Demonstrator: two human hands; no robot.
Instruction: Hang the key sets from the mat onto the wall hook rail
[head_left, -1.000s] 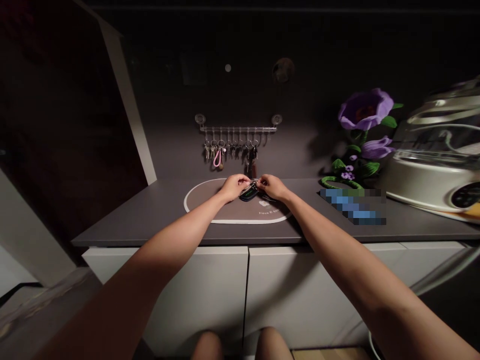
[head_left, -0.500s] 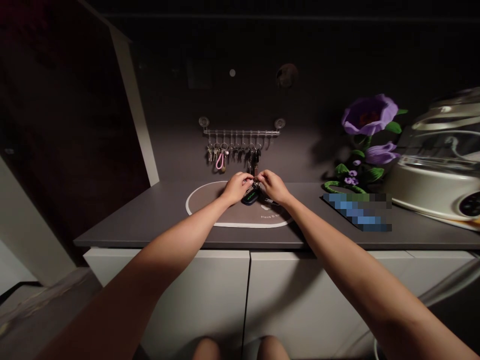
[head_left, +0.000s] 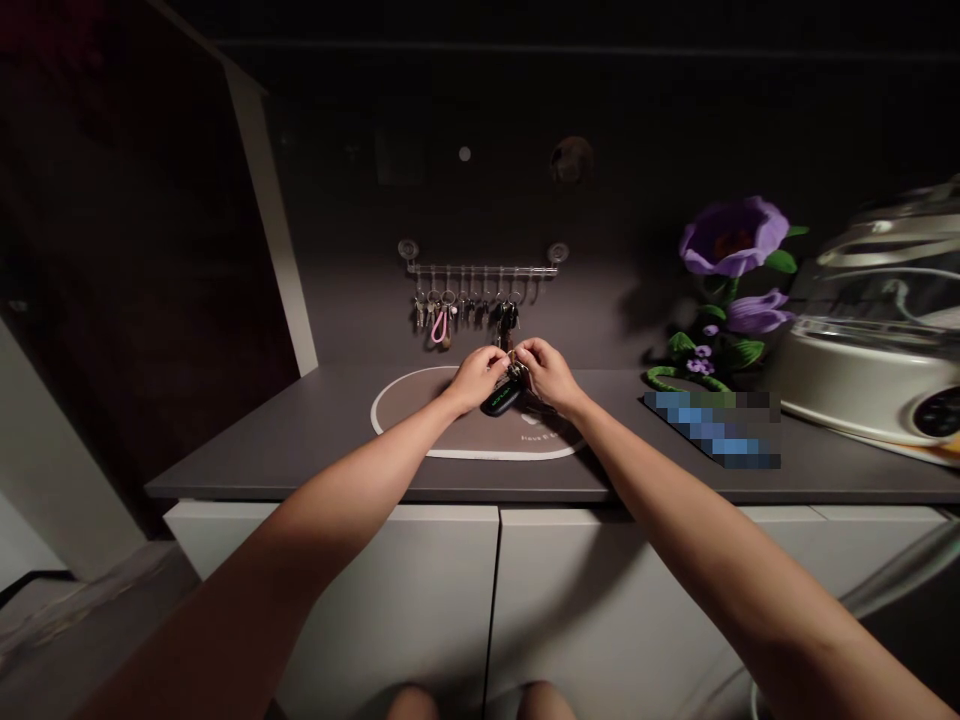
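In the head view, both bare hands meet near the middle of the frame, just above a mat [head_left: 405, 405]. The left hand [head_left: 480, 378] has thumb and fingertips drawn together on a small metal bunch [head_left: 514, 366]; the right hand [head_left: 546, 376] pinches it from the other side. Which piece each finger grips is too small to tell. A dark fob [head_left: 501, 398] with green marks sits just below the bunch, between the hands; whether it touches the mat is unclear.

Above the hands, in the upper middle, a clear rail [head_left: 484, 271] is fixed to the wall, with keys [head_left: 470, 309] hanging from its hooks and a pink loop [head_left: 439, 327] towards its left end. The mat lies on a grey counter [head_left: 247, 440] over pale cupboards [head_left: 405, 590], which fill the lower middle. At right stand purple flowers [head_left: 735, 240], a pixelated blue patch [head_left: 705, 428] below them, and at the far right edge a cream appliance [head_left: 855, 375].
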